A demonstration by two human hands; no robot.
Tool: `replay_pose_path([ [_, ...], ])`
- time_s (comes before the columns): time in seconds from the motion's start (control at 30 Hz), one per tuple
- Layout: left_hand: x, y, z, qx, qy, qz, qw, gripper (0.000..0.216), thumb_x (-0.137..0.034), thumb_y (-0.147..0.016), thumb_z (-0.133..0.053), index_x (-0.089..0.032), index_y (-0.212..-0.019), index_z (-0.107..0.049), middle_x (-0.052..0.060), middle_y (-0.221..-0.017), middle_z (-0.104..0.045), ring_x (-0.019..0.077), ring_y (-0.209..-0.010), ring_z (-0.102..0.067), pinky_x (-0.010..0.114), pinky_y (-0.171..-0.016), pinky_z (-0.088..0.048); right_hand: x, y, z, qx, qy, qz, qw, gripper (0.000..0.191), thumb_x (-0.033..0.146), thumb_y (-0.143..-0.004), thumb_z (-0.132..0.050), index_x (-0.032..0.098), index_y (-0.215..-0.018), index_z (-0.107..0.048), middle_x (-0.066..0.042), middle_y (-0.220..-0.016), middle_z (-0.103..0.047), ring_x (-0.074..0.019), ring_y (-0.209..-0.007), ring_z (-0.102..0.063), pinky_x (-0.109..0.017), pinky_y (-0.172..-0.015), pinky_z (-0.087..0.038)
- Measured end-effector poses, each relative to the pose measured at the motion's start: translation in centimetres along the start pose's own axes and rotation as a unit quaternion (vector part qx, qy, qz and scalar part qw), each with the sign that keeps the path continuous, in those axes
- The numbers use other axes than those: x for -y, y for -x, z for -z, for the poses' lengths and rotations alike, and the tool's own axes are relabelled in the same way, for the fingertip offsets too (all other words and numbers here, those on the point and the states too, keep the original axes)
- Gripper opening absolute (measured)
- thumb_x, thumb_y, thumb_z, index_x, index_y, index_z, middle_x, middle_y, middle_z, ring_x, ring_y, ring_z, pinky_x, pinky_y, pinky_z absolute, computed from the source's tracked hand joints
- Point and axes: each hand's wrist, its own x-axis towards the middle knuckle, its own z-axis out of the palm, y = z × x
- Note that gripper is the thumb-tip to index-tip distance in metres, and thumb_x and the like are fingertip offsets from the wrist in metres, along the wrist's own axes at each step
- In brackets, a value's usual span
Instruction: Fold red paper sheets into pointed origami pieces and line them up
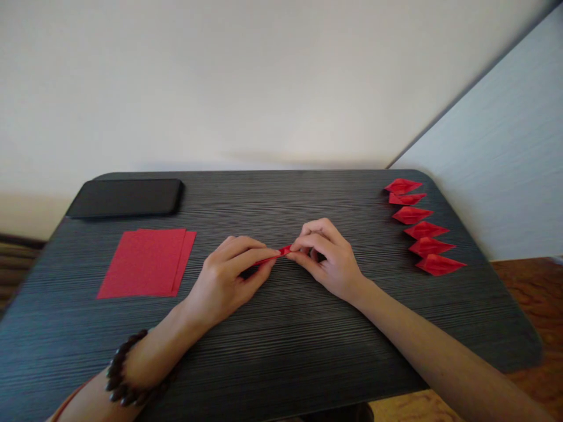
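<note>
Between my two hands, over the middle of the table, is a narrow piece of folded red paper (285, 250). My left hand (237, 266) pinches its left end between thumb and fingers. At its right end my right hand (323, 252) closes on it, thumb and fingertips pressed together. Fingers cover most of the paper, so its full shape is hidden. To the left lies a stack of flat red paper squares (143, 264). Several folded red paper boats (426, 230) stand in a column on the right.
A black phone-like slab (125, 198) rests at the table's back left. The dark wood-grain table (281, 351) has rounded corners and meets a pale wall (264, 82) at the back. A white panel (519, 146) stands beyond the right side. A beaded bracelet (121, 375) circles my left wrist.
</note>
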Motion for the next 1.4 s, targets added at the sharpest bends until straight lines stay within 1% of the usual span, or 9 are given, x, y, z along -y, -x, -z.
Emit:
replay_pose_path([
  [0.23,-0.2,-0.2,0.1,0.007,0.009,0.009,1.0,0.017,-0.013,-0.078,-0.065,-0.019,-0.094,-0.065,0.003,-0.087,-0.068,0.0149,-0.079,-0.062,0.03,-0.073,-0.05,0.0,0.0,0.3,0.021,0.048,0.036,0.998,0.007,0.022,-0.089,-0.055,0.021,-0.094,-0.06,-0.004,-0.095,-0.056,-0.0129,-0.082,-0.057,-0.025,-0.065,-0.051],
  [0.4,-0.3,-0.3,0.1,0.008,-0.003,-0.014,1.0,0.012,-0.017,-0.08,-0.064,-0.021,-0.091,-0.065,0.002,-0.086,-0.068,0.0151,-0.077,-0.062,0.03,-0.07,-0.049,0.2,0.2,0.2,0.039,0.074,0.056,0.995,0.007,0.022,-0.09,-0.054,0.021,-0.094,-0.058,-0.004,-0.097,-0.055,-0.0111,-0.079,-0.058,-0.023,-0.064,-0.05],
  [0.53,-0.4,-0.4,0.1,-0.006,0.002,-0.007,1.0,0.008,-0.015,-0.08,-0.063,-0.019,-0.087,-0.064,0.003,-0.084,-0.068,0.0147,-0.075,-0.062,0.03,-0.069,-0.05,0.3,0.3,-0.1,0.004,0.003,0.005,1.0,0.013,0.027,-0.086,-0.06,0.021,-0.097,-0.056,-0.004,-0.102,-0.055,-0.0072,-0.067,-0.057,-0.021,-0.056,-0.049],
  [0.63,-0.4,-0.4,0.2,-0.004,0.011,-0.003,1.0,0.007,-0.016,-0.081,-0.063,-0.019,-0.087,-0.064,0.003,-0.083,-0.068,0.0149,-0.076,-0.062,0.03,-0.069,-0.05,0.4,0.2,-0.3,0.013,-0.046,-0.036,0.998,0.017,0.03,-0.085,-0.062,0.019,-0.097,-0.057,-0.004,-0.101,-0.06,-0.0061,-0.062,-0.057,-0.02,-0.053,-0.049],
  [0.8,-0.1,-0.1,0.3,0.002,0.031,-0.003,1.0,0.012,-0.015,-0.082,-0.063,-0.019,-0.092,-0.066,0.003,-0.089,-0.068,0.0146,-0.081,-0.064,0.029,-0.074,-0.053,0.6,0.0,-0.2,0.022,-0.044,0.013,0.999,0.01,0.023,-0.088,-0.057,0.019,-0.095,-0.063,-0.004,-0.093,-0.07,-0.0123,-0.085,-0.066,-0.024,-0.073,-0.054],
  [0.87,0.0,0.0,0.4,0.004,0.036,-0.002,0.999,0.013,-0.015,-0.083,-0.063,-0.02,-0.094,-0.067,0.003,-0.09,-0.068,0.0142,-0.081,-0.064,0.027,-0.074,-0.054,0.7,-0.2,-0.1,0.012,-0.035,0.035,0.999,0.01,0.02,-0.087,-0.058,0.018,-0.096,-0.063,-0.004,-0.094,-0.071,-0.0123,-0.086,-0.066,-0.024,-0.076,-0.055],
  [1.07,-0.2,-0.5,0.6,0.01,0.08,0.027,0.996,0.01,-0.018,-0.083,-0.064,-0.019,-0.092,-0.067,0.004,-0.087,-0.07,0.0147,-0.08,-0.065,0.027,-0.072,-0.055,0.8,-0.1,0.2,0.022,0.002,0.083,0.996,0.015,0.018,-0.087,-0.057,0.02,-0.102,-0.062,-0.003,-0.099,-0.07,-0.0105,-0.087,-0.067,-0.021,-0.073,-0.054],
  [1.27,-0.8,-0.7,0.8,0.041,0.135,0.088,0.986,0.006,-0.016,-0.081,-0.064,-0.02,-0.086,-0.066,0.002,-0.082,-0.067,0.0137,-0.075,-0.063,0.026,-0.067,-0.053,0.7,0.2,0.2,0.008,0.011,0.12,0.993,0.019,0.015,-0.087,-0.056,0.022,-0.105,-0.061,-0.002,-0.102,-0.068,-0.01,-0.091,-0.065,-0.02,-0.075,-0.053],
  [1.4,-1.1,-0.8,0.9,0.072,0.15,0.112,0.98,0.008,-0.015,-0.082,-0.061,-0.021,-0.085,-0.066,0.0,-0.081,-0.066,0.012,-0.073,-0.061,0.024,-0.066,-0.051,0.7,0.3,0.3,-0.007,0.04,0.122,0.992,0.015,0.02,-0.085,-0.061,0.025,-0.099,-0.063,-0.001,-0.098,-0.065,-0.0071,-0.072,-0.062,-0.018,-0.062,-0.05],
])
